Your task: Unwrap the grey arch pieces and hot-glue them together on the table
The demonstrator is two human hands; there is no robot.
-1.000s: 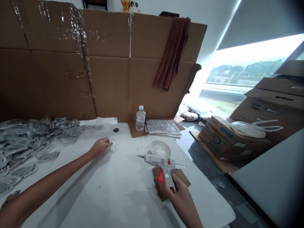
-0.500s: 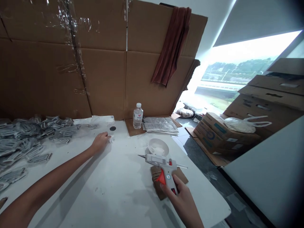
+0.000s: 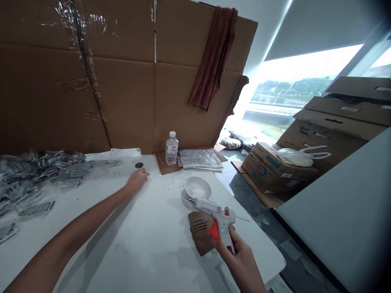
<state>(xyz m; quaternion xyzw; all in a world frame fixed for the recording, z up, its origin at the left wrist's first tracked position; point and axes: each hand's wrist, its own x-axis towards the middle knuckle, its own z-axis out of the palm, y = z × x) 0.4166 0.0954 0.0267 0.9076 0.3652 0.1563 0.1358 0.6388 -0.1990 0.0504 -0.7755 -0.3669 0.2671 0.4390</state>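
My right hand (image 3: 241, 258) is wrapped round the handle of a white glue gun (image 3: 210, 206) with a red trigger. Its nozzle points left, and a clear glue stick (image 3: 242, 218) sticks out of the back. Below the gun lies a piece of brown cardboard (image 3: 202, 232) with ridges. Just behind the nozzle stands a white bowl (image 3: 195, 182) with pale contents. My left hand (image 3: 137, 180) reaches far across the white table (image 3: 146, 244), slightly blurred, its fingers curled together. What they hold, if anything, is hidden. A dark round spot (image 3: 139, 165) lies just beyond it.
Many small plastic-wrapped packets (image 3: 39, 173) are heaped at the left. A water bottle (image 3: 172, 148) and a stack of printed sheets (image 3: 200, 158) stand at the back, before a tall cardboard wall (image 3: 128, 97) with a red cloth (image 3: 214, 61). Boxes (image 3: 269, 167) stand at the right.
The view has turned a little to the right. My left hand has moved right, and the whitish scrap at its fingertips no longer shows. The glue gun has shifted right, away from the bowl.
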